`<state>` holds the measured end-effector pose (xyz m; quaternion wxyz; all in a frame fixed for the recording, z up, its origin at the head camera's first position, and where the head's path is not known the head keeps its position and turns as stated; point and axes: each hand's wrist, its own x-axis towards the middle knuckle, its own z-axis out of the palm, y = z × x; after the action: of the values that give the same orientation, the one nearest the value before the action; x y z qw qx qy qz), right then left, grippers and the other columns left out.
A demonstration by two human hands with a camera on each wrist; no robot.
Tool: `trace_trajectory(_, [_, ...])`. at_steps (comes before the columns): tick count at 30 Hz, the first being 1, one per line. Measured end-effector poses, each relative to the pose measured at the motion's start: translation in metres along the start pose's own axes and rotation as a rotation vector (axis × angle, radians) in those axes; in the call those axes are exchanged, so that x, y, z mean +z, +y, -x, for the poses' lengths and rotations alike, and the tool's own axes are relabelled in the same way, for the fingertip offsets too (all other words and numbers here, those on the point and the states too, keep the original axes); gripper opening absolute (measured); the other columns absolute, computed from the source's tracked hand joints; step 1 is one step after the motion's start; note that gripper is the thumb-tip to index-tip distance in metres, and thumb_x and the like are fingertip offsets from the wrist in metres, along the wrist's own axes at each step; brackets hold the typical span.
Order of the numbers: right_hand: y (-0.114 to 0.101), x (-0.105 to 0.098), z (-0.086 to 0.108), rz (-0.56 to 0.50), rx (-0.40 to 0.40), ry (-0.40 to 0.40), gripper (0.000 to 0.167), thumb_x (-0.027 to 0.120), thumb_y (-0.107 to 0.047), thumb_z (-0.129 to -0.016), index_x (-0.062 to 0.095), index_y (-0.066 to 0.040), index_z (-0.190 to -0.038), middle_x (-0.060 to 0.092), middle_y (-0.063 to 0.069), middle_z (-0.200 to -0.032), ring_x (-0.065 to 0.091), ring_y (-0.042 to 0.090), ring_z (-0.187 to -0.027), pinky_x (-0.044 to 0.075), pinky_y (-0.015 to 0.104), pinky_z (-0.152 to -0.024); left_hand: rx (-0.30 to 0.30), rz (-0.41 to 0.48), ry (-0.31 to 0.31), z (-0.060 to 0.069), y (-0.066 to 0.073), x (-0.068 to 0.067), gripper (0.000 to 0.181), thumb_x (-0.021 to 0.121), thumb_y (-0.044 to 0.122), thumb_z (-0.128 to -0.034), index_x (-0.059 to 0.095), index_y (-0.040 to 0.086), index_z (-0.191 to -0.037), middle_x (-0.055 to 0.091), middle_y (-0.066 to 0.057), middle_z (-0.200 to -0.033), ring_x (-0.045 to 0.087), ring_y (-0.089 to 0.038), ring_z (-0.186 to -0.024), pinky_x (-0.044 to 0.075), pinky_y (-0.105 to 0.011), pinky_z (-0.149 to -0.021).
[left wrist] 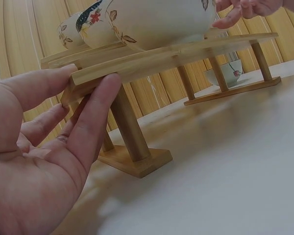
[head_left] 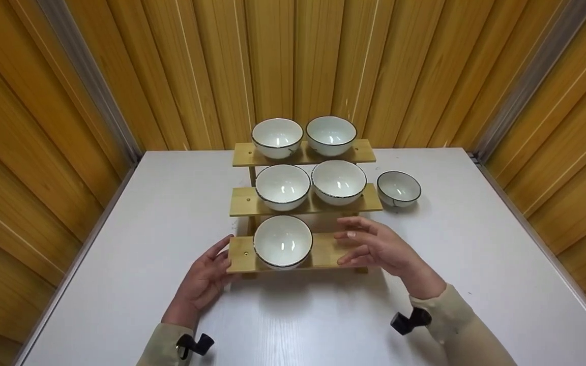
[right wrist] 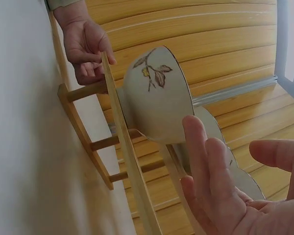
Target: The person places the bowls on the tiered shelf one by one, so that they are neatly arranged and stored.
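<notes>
A three-tier wooden rack (head_left: 326,250) stands on the table with white, dark-rimmed bowls on its shelves. My left hand (head_left: 205,279) grips the left end of the lowest shelf; in the left wrist view one fingertip (left wrist: 109,84) lies beneath the board and another at its end. One bowl (head_left: 283,241) sits upright on that lowest shelf, left of its middle. My right hand (head_left: 382,246) hovers by the shelf's right part, fingers spread and loosely bent, holding nothing. In the right wrist view its fingers (right wrist: 218,169) are apart from the flower-painted bowl (right wrist: 157,95).
Two bowls stand side by side on the middle shelf, a left one (head_left: 283,188) and a right one (head_left: 339,183). The top shelf (head_left: 242,155) bears two more. Another bowl (head_left: 399,189) rests on the white table (head_left: 171,203), right of the rack. Wood-patterned walls enclose the table.
</notes>
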<state>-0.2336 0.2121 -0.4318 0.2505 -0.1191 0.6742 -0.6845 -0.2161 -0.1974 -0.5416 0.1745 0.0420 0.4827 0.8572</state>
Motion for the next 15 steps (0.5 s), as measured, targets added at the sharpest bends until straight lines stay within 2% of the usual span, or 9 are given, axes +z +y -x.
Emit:
trace_trajectory(4, [-0.003, -0.016, 0.011, 0.013, -0.023, 0.044, 0.057, 0.054, -0.021, -0.106, 0.033, 0.002, -0.154, 0.06, 0.015, -0.139, 0.079, 0.025, -0.088, 0.063, 0.032, -0.079, 0.007, -0.019, -0.009, 0.001, 0.0, -0.002, 0.068, 0.049, -0.003, -0.1035, 0.021, 0.011, -0.164, 0.055, -0.002, -0.142, 0.065, -0.018, -0.122, 0.055, -0.036, -0.101])
trace_trajectory(11, [-0.009, -0.047, 0.03, -0.012, -0.035, 0.114, 0.042, 0.052, -0.025, -0.108, 0.046, -0.013, -0.148, 0.068, -0.003, -0.129, 0.078, 0.022, -0.093, 0.061, 0.029, -0.084, 0.01, -0.041, -0.006, 0.001, -0.001, -0.002, 0.068, 0.051, -0.002, -0.103, 0.024, 0.011, -0.164, 0.057, -0.002, -0.14, 0.065, -0.016, -0.121, 0.055, -0.035, -0.101])
trace_trajectory(15, [-0.011, -0.065, 0.038, -0.038, -0.051, 0.172, 0.04, 0.052, -0.026, -0.109, 0.047, -0.014, -0.146, 0.068, -0.002, -0.128, 0.078, 0.023, -0.095, 0.061, 0.028, -0.085, 0.009, -0.031, -0.007, 0.0, -0.001, -0.002, 0.066, 0.05, -0.003, -0.1034, 0.026, 0.012, -0.163, 0.057, -0.003, -0.14, 0.065, -0.017, -0.121, 0.055, -0.034, -0.101])
